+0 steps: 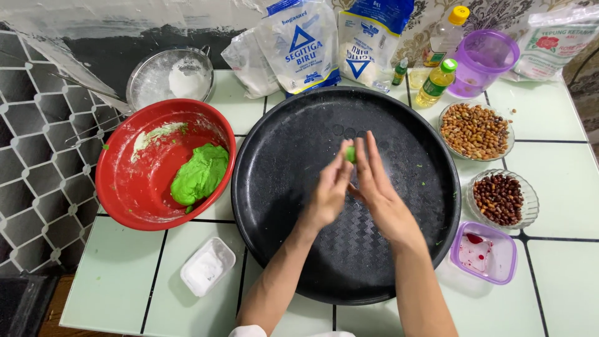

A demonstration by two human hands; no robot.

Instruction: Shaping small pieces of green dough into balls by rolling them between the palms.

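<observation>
Small lump of green dough (350, 153), bright leaf-green, smooth and rounded, pressed between the two palms above the big round black tray (281, 237). Only a sliver visible near the fingertips; too round and too hidden to give a long axis or a direction.

Left hand (329, 192) and right hand (376, 187) held flat against each other over the tray's middle, fingers straight, close together, aimed away from the body toward the tray's far rim; not curled, simply sandwiching the lump.

Left of the tray: one red bowl (125, 187) with one large mass of the same green dough (199, 175) and floury smears. Behind that bowl: one metal sieve (170, 78) with white flour. At the tray's near-left: one small white tub (208, 266) of white powder.

Behind the tray: three flour bags (302, 47), two small bottles (435, 82) of yellow liquid, one purple jug (483, 59).

Right of the tray: two glass bowls, one with pale peanuts (475, 130), one with dark red beans (498, 198), plus one purple-rimmed box (485, 253) with red stains.
</observation>
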